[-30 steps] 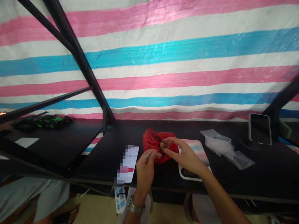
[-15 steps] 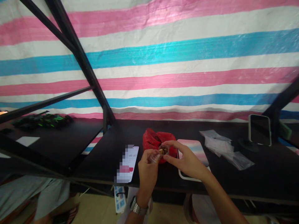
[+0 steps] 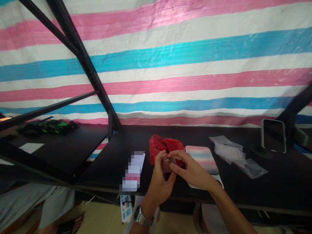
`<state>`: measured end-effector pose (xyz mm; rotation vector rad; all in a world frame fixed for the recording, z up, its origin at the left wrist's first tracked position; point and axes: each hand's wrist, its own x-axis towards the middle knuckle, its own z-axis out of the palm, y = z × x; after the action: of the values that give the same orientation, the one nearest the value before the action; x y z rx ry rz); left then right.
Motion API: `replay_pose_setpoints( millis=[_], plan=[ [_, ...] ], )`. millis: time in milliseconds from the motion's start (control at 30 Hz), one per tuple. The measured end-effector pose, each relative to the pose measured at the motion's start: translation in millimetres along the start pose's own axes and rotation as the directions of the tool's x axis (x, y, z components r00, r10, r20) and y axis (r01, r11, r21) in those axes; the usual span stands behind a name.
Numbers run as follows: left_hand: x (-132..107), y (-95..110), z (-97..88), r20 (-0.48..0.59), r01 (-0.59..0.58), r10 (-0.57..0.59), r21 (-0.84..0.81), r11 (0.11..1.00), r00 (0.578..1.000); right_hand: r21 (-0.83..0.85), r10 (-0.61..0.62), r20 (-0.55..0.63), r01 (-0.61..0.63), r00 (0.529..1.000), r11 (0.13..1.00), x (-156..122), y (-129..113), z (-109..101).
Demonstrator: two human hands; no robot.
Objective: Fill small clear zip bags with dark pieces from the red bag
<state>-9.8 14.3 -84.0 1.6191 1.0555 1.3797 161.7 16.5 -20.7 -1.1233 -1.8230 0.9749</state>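
Observation:
Between my two hands sits a small see-through container point(image 3: 170, 161) with brownish pieces in it; I cannot tell if it is a rigid cup or an opened plastic bag. The fingers of my left hand point(image 3: 161, 180) curl round its left and near side. From the right, the thumb and fingers of my right hand point(image 3: 191, 167) close on its rim. Just behind it a crumpled red plastic bag point(image 3: 156, 146) lies on the black table point(image 3: 117, 139), its mouth partly open. My right wrist passes over the near edge of a pastel-striped flat case point(image 3: 202, 157).
A phone point(image 3: 133, 172), partly pixelated, lies left of my hands. Several clear plastic bags point(image 3: 231, 152) are spread to the right, near a dark-screened device on a stand point(image 3: 273, 136). A black metal frame point(image 3: 90, 70) rises at left. Another person's leg point(image 3: 56, 208) shows lower left.
My left hand has shifted right and forward, from pinching clear plastic beside the container to wrapping round its side. My right hand stays at the rim. The container sits slightly lower.

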Motion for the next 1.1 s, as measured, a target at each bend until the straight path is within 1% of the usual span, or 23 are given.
replay_pose_setpoints(
  millis=[67,133,233,333,400,500,567,633,733,800,900,967,1033,1100],
  plan=[
    [-0.2,2.6,-2.0,0.031,0.011,-0.010,-0.004,1.000,0.999,-0.014,-0.003,-0.018,0.003,1.000,1.000,-0.5,-0.1,-1.7],
    [1.6,4.6,-3.2,0.027,0.040,-0.039,-0.009,0.999,0.999,-0.023,-0.003,-0.028,0.003,1.000,1.000,-0.8,-0.9,-3.3],
    [5.7,5.6,-5.4,-0.018,0.045,-0.045,0.006,0.999,0.999,-0.013,-0.005,-0.038,0.004,0.999,1.000,0.2,-0.5,-5.1],
    [8.7,5.0,-9.3,-0.064,0.017,-0.014,0.054,0.998,0.998,0.059,-0.015,-0.073,0.019,0.997,0.998,2.4,1.5,-7.1],
    [9.3,4.0,-12.1,-0.083,-0.002,0.009,0.083,0.997,0.997,0.076,-0.026,-0.100,0.034,0.995,0.997,3.5,2.4,-8.9],
    [8.9,1.4,-14.4,-0.090,-0.021,0.031,0.118,0.993,0.995,0.012,-0.051,-0.134,0.054,0.990,0.998,3.8,2.6,-11.0],
    [8.3,-0.7,-14.2,-0.078,-0.015,0.024,0.114,0.993,0.997,-0.036,-0.080,-0.134,0.076,0.988,0.996,3.7,2.2,-11.0],
    [7.8,-2.4,-12.6,-0.060,-0.006,0.012,0.088,0.996,0.998,-0.060,-0.100,-0.112,0.093,0.989,0.994,4.1,1.3,-9.9],
    [7.3,-3.3,-8.4,-0.049,-0.021,0.024,0.060,0.998,0.998,-0.067,-0.094,-0.058,0.090,0.994,0.994,5.3,-1.8,-7.8],
    [7.2,-2.9,-5.2,-0.048,-0.023,0.025,0.041,0.999,0.999,-0.091,-0.062,-0.049,0.058,0.997,0.994,5.9,-5.3,-7.1],
    [7.7,-1.5,-0.5,-0.033,0.014,-0.014,-0.015,1.000,0.999,-0.161,0.018,-0.081,-0.031,0.997,0.986,7.0,-11.2,-8.2],
    [8.6,-0.8,2.4,-0.028,0.033,-0.035,-0.070,0.997,0.999,-0.198,0.042,-0.089,-0.058,0.995,0.978,8.3,-14.4,-10.1],
    [9.6,-0.7,5.1,-0.033,0.045,-0.050,-0.142,0.989,0.998,-0.208,0.021,-0.068,-0.035,0.997,0.978,10.1,-16.2,-12.0],
    [10.5,-0.8,7.3,-0.040,0.061,-0.072,-0.217,0.974,0.997,-0.191,-0.025,-0.047,0.016,0.999,0.982,11.6,-16.7,-13.1]
  ],
)
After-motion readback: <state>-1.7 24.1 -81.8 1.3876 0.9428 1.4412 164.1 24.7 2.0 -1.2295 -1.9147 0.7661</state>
